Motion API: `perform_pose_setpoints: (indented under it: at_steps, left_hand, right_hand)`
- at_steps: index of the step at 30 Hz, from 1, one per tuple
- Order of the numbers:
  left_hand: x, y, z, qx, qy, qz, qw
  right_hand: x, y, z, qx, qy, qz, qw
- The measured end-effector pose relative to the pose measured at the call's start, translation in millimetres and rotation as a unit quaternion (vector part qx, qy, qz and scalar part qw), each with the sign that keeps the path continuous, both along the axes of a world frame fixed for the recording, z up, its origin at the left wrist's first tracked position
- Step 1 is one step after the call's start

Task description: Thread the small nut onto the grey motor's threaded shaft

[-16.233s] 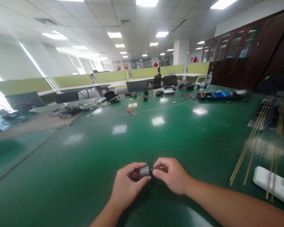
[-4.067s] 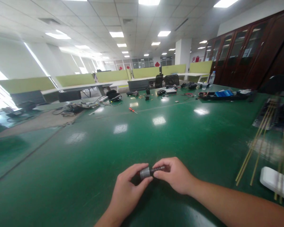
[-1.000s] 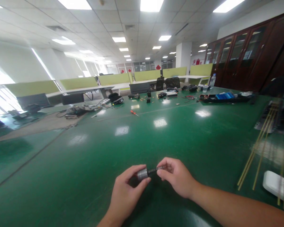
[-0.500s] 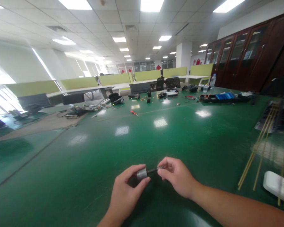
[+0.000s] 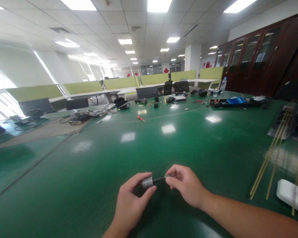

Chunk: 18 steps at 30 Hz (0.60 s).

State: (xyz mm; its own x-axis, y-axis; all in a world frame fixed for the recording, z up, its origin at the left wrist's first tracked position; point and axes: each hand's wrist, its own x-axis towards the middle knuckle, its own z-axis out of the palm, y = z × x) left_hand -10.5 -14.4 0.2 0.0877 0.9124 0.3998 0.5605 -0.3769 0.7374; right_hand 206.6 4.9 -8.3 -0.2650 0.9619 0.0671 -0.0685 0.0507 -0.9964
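Observation:
My left hand grips a short silver metal cylinder between thumb and fingers. A thin dark shaft runs from the cylinder's right end to my right hand. My right thumb and fingers pinch the far end of that shaft, where a small greyish metal piece shows partly at the fingertips. Both hands are just above the near part of the green table. What the right fingers cover is hidden.
A red-handled screwdriver lies farther off on the table. Long thin sticks and a white device are at the right. A black tray with blue items stands at the back right; electronics and cables are at the back left.
My left hand and the cylinder have shifted slightly left, and a little more of the dark shaft shows. My right hand has stayed almost in place.

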Motion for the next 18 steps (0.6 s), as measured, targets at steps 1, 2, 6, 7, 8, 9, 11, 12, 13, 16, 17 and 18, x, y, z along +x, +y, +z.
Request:
perform_pose_setpoints:
  at_steps: [1,2,6,7,8,9,11,12,13,16,17,18]
  left_hand:
    - [-0.2,-0.1,-0.3,0.0,-0.002,0.001,1.0]
    - [-0.3,-0.1,-0.4,0.0,-0.003,0.001,1.0]
    - [-0.2,0.0,0.0,-0.002,-0.005,0.002,1.0]
    - [-0.1,0.1,0.2,-0.003,-0.005,0.002,1.0]
    - [0.0,0.1,0.4,-0.003,-0.006,0.002,1.0]
    - [0.0,0.1,0.6,-0.004,-0.006,0.003,1.0]
    - [-0.1,0.0,0.7,-0.005,-0.007,0.004,1.0]
    - [-0.2,0.0,0.6,-0.006,-0.008,0.004,1.0]
    - [-0.5,0.0,0.4,-0.006,-0.009,0.003,1.0]
    - [-1.4,0.5,-0.7,-0.009,-0.013,0.001,1.0]
    - [-1.6,0.8,-1.0,-0.01,-0.014,0.001,1.0]
    - [-1.9,1.0,-1.3,-0.01,-0.014,0.001,1.0]
  right_hand:
    - [0.0,-0.1,0.0,-0.001,0.001,-0.001,1.0]
    - [0.1,-0.2,0.2,-0.002,0.001,-0.001,1.0]
    - [0.2,-1.4,2.2,-0.003,0.001,-0.004,1.0]
    - [0.1,-1.6,2.6,-0.003,0.001,-0.004,1.0]
    - [0.1,-1.7,2.9,-0.002,0.002,-0.005,1.0]
    - [0.0,-1.7,3.0,-0.002,0.003,-0.005,1.0]
    - [-0.2,-1.4,2.8,-0.002,0.006,-0.004,1.0]
    - [-0.3,-1.3,2.6,-0.002,0.007,-0.005,1.0]
    - [-0.3,-1.1,2.5,-0.003,0.008,-0.006,1.0]
    - [-0.2,-1.1,2.9,-0.004,0.009,-0.008,1.0]
    - [-0.2,-1.2,3.2,-0.004,0.008,-0.009,1.0]
    - [-0.2,-1.4,3.5,-0.005,0.008,-0.009,1.0]
